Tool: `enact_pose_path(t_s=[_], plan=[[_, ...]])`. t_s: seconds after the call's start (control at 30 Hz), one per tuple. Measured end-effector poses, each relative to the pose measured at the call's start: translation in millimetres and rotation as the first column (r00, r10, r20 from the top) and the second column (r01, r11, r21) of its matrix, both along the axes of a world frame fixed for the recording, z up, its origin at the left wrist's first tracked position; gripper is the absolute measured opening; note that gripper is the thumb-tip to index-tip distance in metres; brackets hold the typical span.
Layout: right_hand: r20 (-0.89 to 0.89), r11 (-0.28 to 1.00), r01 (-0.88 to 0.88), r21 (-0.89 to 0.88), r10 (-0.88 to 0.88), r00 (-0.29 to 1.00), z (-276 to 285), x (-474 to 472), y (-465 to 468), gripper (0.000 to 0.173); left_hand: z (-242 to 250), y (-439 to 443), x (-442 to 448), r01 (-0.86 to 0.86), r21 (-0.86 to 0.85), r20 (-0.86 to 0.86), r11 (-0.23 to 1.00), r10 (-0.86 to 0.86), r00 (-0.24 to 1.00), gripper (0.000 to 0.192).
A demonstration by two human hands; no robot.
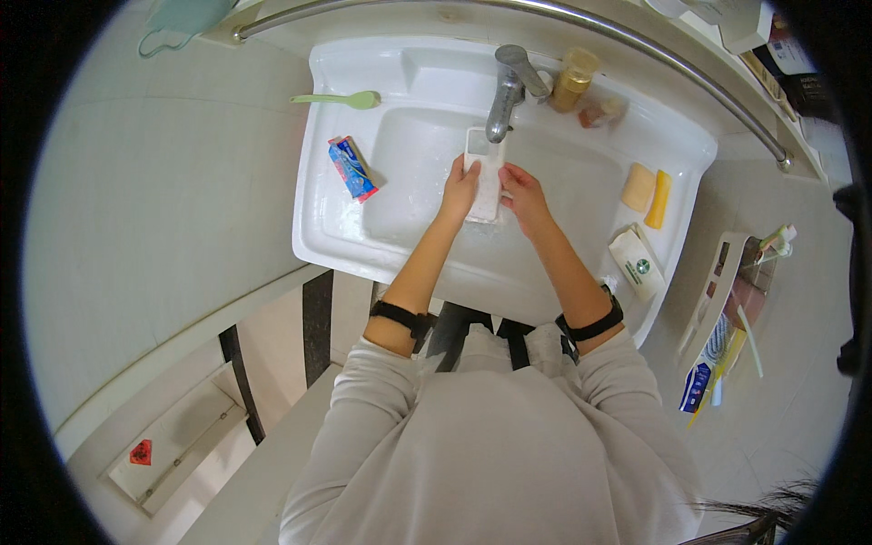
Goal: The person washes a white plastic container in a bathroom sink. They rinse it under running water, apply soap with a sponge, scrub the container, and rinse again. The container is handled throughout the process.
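Observation:
A white phone case (486, 187) with a large squarish cutout near its upper end lies under the spout of a metal faucet (504, 102), over the basin of a white washbasin (415, 252). My left hand (460, 191) grips the case's left edge, thumb across its face. On the opposite side, my right hand (526, 199) pinches the right edge between thumb and fingers. Wet patches shine just below the case. Whether water is running from the spout is hard to tell.
Left on the rim are a green spoon-shaped brush (354, 100) and a blue-red packet (352, 169). To the right lie soap (639, 187), a yellow tube (657, 199) and a folded paper packet (637, 261). A jar (573, 80) stands behind. A metal rail (613, 27) crosses above.

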State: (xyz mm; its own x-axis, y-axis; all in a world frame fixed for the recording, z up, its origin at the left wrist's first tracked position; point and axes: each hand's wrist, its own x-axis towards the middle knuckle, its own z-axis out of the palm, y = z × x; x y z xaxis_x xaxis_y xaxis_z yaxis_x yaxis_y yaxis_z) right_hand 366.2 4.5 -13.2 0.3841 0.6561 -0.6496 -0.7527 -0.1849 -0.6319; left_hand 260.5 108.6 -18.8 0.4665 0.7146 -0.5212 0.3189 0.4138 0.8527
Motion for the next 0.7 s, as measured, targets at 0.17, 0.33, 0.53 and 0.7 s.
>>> enact_pose_path(t_s=[0.17, 0.33, 0.53, 0.7], plan=[[0.015, 0.993, -0.022, 0.118, 0.021, 1.000, 11, -3, 1, 0.024, -12, -4, 7, 0.030, -0.060, 0.007, 0.998, -0.030, 1.000, 0.038], [0.024, 0.984, -0.111, 0.137, 0.109, 0.994, 16, -7, 18, 0.026, -29, -10, 2, -0.061, -0.058, 0.060, 0.996, 0.065, 0.996, 0.039], [0.288, 0.992, -0.097, -0.077, 0.115, 0.951, -17, -10, 49, 0.031, -29, -4, -11, -0.046, 0.087, -0.052, 0.995, 0.051, 0.997, 0.033], [0.557, 0.970, 0.000, -0.242, 0.139, 0.819, -46, -15, 50, 0.043, -2, -2, -19, -0.137, -0.278, 0.262, 0.951, 0.212, 0.942, 0.037]])
